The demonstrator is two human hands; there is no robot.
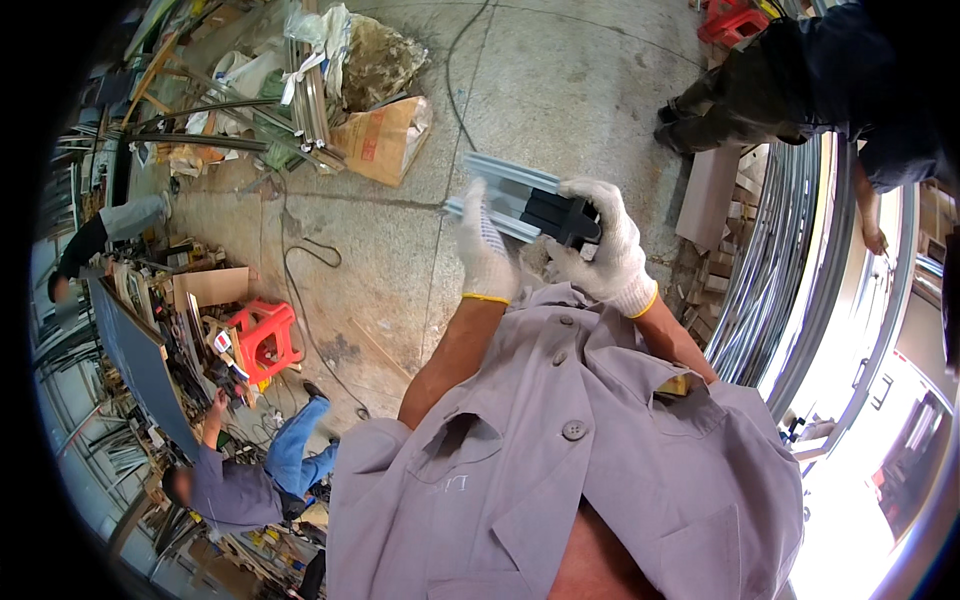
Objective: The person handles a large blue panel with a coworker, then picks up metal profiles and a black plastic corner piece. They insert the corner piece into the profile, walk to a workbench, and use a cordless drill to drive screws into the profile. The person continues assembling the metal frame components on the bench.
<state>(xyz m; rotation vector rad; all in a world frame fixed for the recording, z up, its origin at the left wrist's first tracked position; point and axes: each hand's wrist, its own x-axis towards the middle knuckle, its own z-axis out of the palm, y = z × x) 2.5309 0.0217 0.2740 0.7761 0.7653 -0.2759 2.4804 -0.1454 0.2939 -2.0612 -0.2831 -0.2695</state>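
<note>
In front of my chest I hold a short silver aluminium profile (510,170) with a black end piece (558,214) seated against or in its right end; which of the two I cannot tell. My left hand (486,250), in a white knit glove with a yellow cuff, is closed on the left part of the profile. My right hand (618,250), gloved the same way, grips the black piece, with fingers above and below it. Palms and some fingertips are hidden behind the parts.
A red stool (268,340) and a workbench with a person (240,490) stand at left. Scrap metal strips and a torn sack (385,140) lie ahead. A black cable (290,265) crosses the concrete floor. Long metal profiles (775,260) and another person (790,80) are at right.
</note>
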